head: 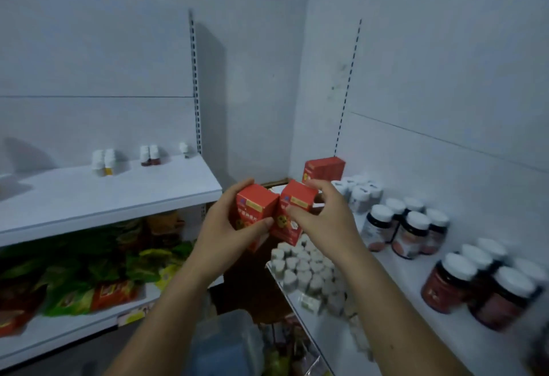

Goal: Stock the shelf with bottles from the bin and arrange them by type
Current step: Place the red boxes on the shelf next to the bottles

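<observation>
beside right shelf (401, 271) | left hand (221, 236) grips red box (252, 206) | right hand (326, 221) grips second box (292, 206) | both upright, touching

Pale panelled walls (430, 49) at a corner, slotted uprights (194, 84), white shelves (74, 197), dim bluish light.

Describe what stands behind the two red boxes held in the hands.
A third red box stands behind them in the corner of the right-hand shelf, beside white-capped bottles. Its lower part is covered by the right hand and the nearer red box, so its base cannot be seen.
</observation>
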